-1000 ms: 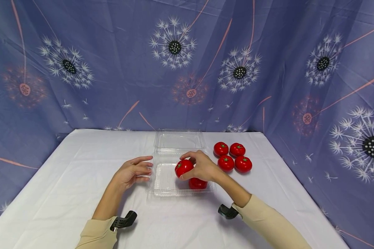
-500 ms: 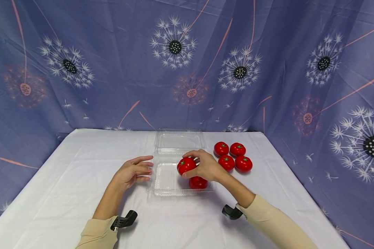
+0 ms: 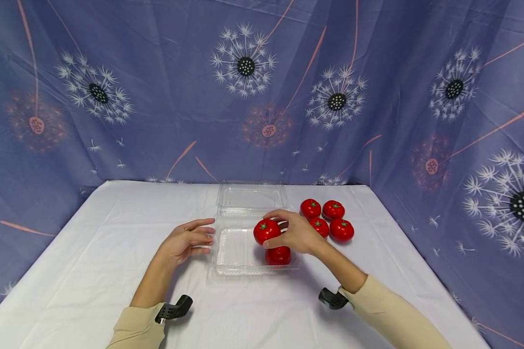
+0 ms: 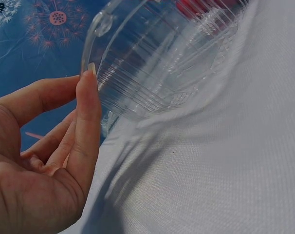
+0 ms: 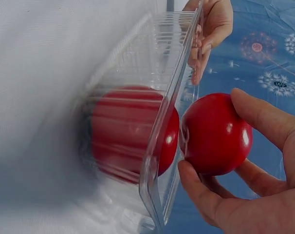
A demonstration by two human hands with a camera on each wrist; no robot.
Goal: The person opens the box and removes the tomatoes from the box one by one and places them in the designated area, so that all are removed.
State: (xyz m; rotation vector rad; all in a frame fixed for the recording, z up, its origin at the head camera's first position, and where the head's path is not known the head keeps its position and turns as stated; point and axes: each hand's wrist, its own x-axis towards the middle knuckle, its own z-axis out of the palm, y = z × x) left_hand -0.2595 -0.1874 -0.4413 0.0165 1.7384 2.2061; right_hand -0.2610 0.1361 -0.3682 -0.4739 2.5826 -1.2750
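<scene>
A clear plastic clamshell box [image 3: 233, 247] lies open on the white table, its lid [image 3: 251, 196] folded back. One red tomato [image 3: 278, 255] sits in the box's near right corner. My right hand [image 3: 294, 232] grips a second tomato [image 3: 266, 230] just above the box's right side; in the right wrist view that tomato [image 5: 215, 134] hangs beside the box rim [image 5: 172, 122]. My left hand [image 3: 185, 240] rests open at the box's left edge, fingertips [image 4: 89, 83] touching the box wall [image 4: 152, 73].
Several loose tomatoes [image 3: 332, 220] lie in a cluster on the table right of the box. A blue dandelion-print curtain [image 3: 262, 87] hangs behind and on both sides. The white cloth [image 3: 91, 271] spreads bare to the left and front.
My right hand has carried the held tomato a little to the right and slightly up, over the box's right side. The left hand has stayed put.
</scene>
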